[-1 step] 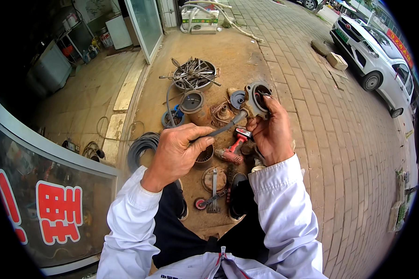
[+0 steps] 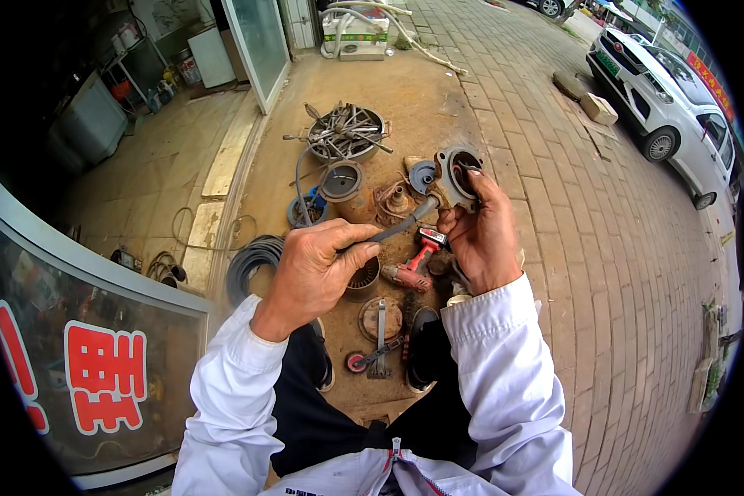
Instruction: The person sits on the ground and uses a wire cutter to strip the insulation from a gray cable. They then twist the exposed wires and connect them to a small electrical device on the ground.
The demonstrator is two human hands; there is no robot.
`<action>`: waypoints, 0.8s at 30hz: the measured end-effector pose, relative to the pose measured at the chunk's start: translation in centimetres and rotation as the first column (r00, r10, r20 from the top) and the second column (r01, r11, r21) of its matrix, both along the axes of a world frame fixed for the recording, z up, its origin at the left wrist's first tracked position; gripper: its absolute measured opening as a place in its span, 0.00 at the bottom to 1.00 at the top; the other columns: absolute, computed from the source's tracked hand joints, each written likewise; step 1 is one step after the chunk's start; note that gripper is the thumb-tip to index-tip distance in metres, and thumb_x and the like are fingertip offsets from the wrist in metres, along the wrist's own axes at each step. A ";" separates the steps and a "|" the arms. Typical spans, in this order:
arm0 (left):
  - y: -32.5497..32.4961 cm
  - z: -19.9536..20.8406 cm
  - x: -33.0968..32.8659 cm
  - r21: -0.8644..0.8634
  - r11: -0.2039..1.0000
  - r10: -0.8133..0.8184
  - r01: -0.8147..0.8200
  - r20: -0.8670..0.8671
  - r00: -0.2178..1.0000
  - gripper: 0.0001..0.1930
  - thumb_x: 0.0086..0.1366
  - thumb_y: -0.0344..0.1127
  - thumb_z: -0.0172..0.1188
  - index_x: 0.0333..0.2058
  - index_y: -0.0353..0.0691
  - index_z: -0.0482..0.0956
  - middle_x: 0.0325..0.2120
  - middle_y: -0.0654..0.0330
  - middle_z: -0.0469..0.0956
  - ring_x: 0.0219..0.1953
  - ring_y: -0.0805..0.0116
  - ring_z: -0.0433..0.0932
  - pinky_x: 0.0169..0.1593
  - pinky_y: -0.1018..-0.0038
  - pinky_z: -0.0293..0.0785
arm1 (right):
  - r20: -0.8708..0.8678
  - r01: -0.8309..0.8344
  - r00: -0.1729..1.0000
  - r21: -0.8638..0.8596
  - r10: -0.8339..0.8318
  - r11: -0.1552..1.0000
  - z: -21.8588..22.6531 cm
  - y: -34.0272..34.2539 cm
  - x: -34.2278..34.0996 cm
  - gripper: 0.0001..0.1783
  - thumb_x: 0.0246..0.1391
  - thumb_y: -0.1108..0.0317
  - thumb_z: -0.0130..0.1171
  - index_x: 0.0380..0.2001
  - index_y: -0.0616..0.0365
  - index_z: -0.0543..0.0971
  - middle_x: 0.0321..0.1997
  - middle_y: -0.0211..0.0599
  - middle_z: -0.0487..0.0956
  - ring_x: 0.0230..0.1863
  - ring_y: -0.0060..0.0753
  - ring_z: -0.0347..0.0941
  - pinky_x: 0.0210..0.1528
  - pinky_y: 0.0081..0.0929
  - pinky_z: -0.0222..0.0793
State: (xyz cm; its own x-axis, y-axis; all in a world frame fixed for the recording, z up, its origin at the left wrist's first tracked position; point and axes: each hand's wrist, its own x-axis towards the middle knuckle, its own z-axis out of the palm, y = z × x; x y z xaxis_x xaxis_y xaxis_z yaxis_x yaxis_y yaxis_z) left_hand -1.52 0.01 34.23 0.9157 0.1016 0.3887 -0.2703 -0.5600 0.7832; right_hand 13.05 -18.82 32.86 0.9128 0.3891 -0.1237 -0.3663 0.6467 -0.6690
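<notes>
much of the room (image 2: pixel 161 157) is too dim to read beside dusty ground (image 2: pixel 413 83), where left hand (image 2: pixel 306 269) pinches cable (image 2: pixel 405 224), right hand (image 2: pixel 484 236) metal housing (image 2: pixel 446 178).

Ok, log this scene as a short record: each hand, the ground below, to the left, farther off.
Left hand: pinching a dark cable
Right hand: gripping a flanged metal housing; the cable meets its side
Ground below: red power tool lying down
Left: coiled cable
Farther off: metal basin heaped with metal tools; parked white car at right
</notes>
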 end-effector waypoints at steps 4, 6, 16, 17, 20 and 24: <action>0.0 -0.4 -0.2 -0.036 0.999 -0.007 0.007 0.002 1.000 0.11 0.67 0.29 0.65 0.45 0.28 0.83 0.27 0.59 0.81 0.27 0.76 0.76 0.30 0.76 0.72 | -0.001 0.013 1.000 -0.014 -0.013 1.000 0.1 0.1 -0.2 0.09 0.69 0.67 0.47 0.44 0.62 0.72 0.34 0.42 0.79 0.17 0.38 0.77 0.16 0.31 0.76; 0.1 -0.6 -0.2 -0.040 0.999 -0.009 0.010 0.006 1.000 0.11 0.68 0.29 0.64 0.45 0.28 0.82 0.27 0.59 0.81 0.27 0.77 0.76 0.31 0.76 0.72 | -0.006 0.023 1.000 -0.032 -0.024 0.999 0.2 0.3 -0.3 0.10 0.69 0.67 0.47 0.44 0.62 0.72 0.35 0.42 0.79 0.17 0.38 0.77 0.16 0.31 0.75; 0.2 0.4 -0.7 -0.458 0.877 -0.231 0.145 -0.138 0.963 0.22 0.69 0.24 0.55 0.61 0.29 0.70 0.50 0.52 0.79 0.43 0.68 0.80 0.49 0.72 0.76 | -0.060 0.060 0.996 -0.112 -0.067 0.992 -0.6 0.1 0.3 0.15 0.69 0.60 0.51 0.43 0.64 0.75 0.31 0.41 0.80 0.17 0.34 0.76 0.16 0.30 0.76; 0.3 0.5 -0.7 -0.508 0.845 -0.257 0.168 -0.110 0.960 0.24 0.69 0.23 0.54 0.63 0.29 0.67 0.53 0.51 0.78 0.45 0.66 0.81 0.52 0.71 0.76 | -0.065 0.058 0.996 -0.108 -0.065 0.993 -0.6 0.1 0.3 0.16 0.69 0.59 0.52 0.42 0.63 0.75 0.30 0.41 0.80 0.18 0.34 0.76 0.16 0.30 0.76; 0.5 0.5 -0.7 -0.573 0.795 -0.326 0.200 -0.124 0.937 0.25 0.68 0.20 0.51 0.64 0.28 0.65 0.57 0.49 0.75 0.51 0.64 0.80 0.57 0.66 0.76 | -0.064 0.059 0.996 -0.109 -0.066 0.992 -0.8 -0.1 0.4 0.15 0.69 0.58 0.52 0.42 0.62 0.75 0.30 0.42 0.81 0.18 0.34 0.77 0.17 0.29 0.76; 0.4 0.2 -0.5 -0.571 0.792 -0.313 0.216 -0.075 0.947 0.25 0.66 0.18 0.50 0.63 0.28 0.66 0.57 0.48 0.75 0.51 0.64 0.79 0.56 0.67 0.77 | -0.086 0.047 0.995 -0.094 -0.055 0.994 -0.4 -0.3 0.2 0.15 0.69 0.59 0.52 0.43 0.62 0.75 0.31 0.42 0.82 0.18 0.33 0.77 0.17 0.31 0.77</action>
